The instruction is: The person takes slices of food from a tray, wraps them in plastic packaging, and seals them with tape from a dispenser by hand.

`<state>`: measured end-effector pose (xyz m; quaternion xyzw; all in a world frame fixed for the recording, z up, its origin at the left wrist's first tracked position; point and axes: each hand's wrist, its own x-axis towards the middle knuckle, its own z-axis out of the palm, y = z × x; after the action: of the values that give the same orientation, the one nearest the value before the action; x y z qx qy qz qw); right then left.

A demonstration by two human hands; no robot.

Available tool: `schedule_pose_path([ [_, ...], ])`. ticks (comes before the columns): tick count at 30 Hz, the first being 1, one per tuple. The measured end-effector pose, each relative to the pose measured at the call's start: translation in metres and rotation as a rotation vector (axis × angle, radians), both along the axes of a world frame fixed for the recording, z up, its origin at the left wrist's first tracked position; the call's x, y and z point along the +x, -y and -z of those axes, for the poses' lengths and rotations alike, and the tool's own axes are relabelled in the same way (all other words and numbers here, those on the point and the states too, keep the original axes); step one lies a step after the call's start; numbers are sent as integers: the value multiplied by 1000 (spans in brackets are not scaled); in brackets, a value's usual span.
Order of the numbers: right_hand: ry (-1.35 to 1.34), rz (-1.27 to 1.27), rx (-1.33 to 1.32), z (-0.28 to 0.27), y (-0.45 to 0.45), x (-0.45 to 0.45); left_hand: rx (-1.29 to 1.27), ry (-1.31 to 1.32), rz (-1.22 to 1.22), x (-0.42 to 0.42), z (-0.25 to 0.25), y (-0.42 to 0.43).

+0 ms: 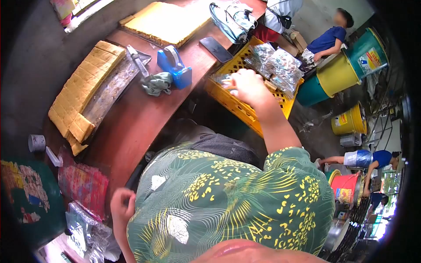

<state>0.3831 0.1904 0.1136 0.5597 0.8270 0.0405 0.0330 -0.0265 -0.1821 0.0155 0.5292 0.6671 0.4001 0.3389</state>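
My right hand [247,87] reaches over the near left corner of a yellow plastic crate [239,107]. Its fingers are bent down onto a clear plastic packet [218,78], and most of what they grip is hidden under them. More shiny clear packets [280,65] lie piled in the crate's far part, with small brown pieces near my wrist. My left hand [123,204] hangs beside my patterned green shirt, fingers curled in and nothing visible in them. Closest to it are red printed plastic sheets [83,182] at the table's end.
On the brown table [127,127] are a cut yellow cake slab [87,83] on a tray, another slab [166,22], a blue tape dispenser [175,70], a grey-green cloth [157,83] and a phone [216,49]. Buckets [337,74] and several people are to the right.
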Motion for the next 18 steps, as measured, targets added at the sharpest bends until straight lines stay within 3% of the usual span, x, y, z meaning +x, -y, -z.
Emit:
schedule_pose_path([
  [1, -18, 22, -13, -6, 7, 7, -171, 29, -42, -7, 14, 34],
  [3, -162, -104, -320, -17, 20, -9, -507, 79, -123, -13, 41, 94],
  [4, -253, -343, -418, -4, 23, -22, -612, 102, -152, -8, 51, 106],
  [6, -339, -551, -709, 18, 49, -57, -741, 132, -216, 5, 67, 130],
  [8, -275, -721, -1038, 43, 68, -94, -761, 138, -265, 19, 76, 145],
  [9, -189, -659, -1091, 43, 77, -107, -744, 133, -284, 25, 78, 150],
  [13, 32, -659, -1031, 51, 73, -123, -622, 77, -335, 56, 79, 173],
  [18, 102, -668, -999, 49, 71, -109, -438, -239, -250, 79, 65, 144],
])
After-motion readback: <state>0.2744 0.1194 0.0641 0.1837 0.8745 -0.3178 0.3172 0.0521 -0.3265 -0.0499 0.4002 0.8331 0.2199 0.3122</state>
